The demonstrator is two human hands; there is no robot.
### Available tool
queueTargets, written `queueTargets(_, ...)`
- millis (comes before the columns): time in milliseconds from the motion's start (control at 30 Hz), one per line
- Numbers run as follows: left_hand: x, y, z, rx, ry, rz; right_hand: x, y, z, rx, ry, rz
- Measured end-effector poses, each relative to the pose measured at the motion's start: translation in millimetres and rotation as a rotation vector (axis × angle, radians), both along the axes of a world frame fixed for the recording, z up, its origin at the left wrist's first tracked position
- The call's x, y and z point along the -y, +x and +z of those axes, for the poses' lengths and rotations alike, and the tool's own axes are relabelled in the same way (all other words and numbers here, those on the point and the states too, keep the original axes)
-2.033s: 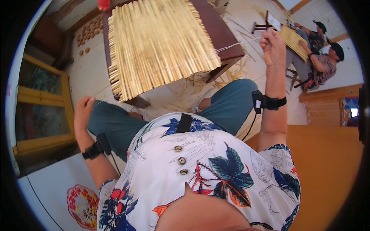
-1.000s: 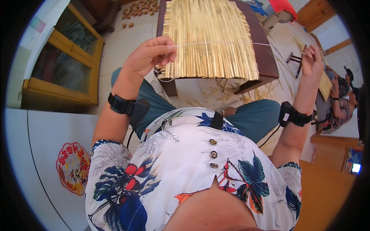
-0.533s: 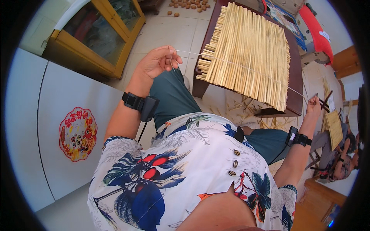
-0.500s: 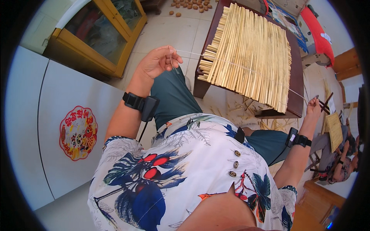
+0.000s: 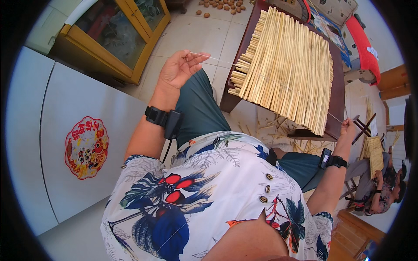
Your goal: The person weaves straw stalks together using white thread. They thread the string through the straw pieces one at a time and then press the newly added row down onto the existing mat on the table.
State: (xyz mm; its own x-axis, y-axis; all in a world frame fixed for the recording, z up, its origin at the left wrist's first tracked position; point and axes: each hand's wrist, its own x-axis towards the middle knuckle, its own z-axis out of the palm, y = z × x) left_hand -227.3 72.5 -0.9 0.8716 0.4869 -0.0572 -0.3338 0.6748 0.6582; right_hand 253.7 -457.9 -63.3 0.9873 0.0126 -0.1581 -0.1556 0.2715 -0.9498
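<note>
A mat of pale straw-coloured sticks (image 5: 283, 69) lies on a dark red-brown wooden table (image 5: 338, 91), with uneven stick ends at both sides. A thin white string (image 5: 222, 61) runs across it, stretched between my hands. My left hand (image 5: 187, 65) is beyond the mat's left side, thumb and fingers pinched on the string, some fingers loosely extended. My right hand (image 5: 347, 129) is past the mat's right lower corner, fingers curled on the string's other part. A small dark shape beside its fingertips is too small to make out.
A glass-fronted yellow cabinet (image 5: 115, 37) and a white cabinet (image 5: 96, 100) stand at the left. Several round brown objects (image 5: 222, 6) lie on the floor. At the right, seated people (image 5: 379, 200) hold a pale mat (image 5: 374, 154), near a dark stool (image 5: 363, 130). A red-edged sofa (image 5: 361, 56) stands behind the table.
My view has swung leftward. My hands went from wide apart at different heights to stretching the string across the mat. Lately my right hand has moved slightly down and left.
</note>
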Motion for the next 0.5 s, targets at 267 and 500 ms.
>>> queueTargets(267,11.1,15.3,0.1,0.241,-0.211,0.132,6.0,5.8,-17.4,-0.056,0.033,-0.075)
queueTargets(500,25.1,23.6,13.8,0.215,-0.143,0.077,17.5,-16.0,-10.9,-0.076,0.028,-0.114)
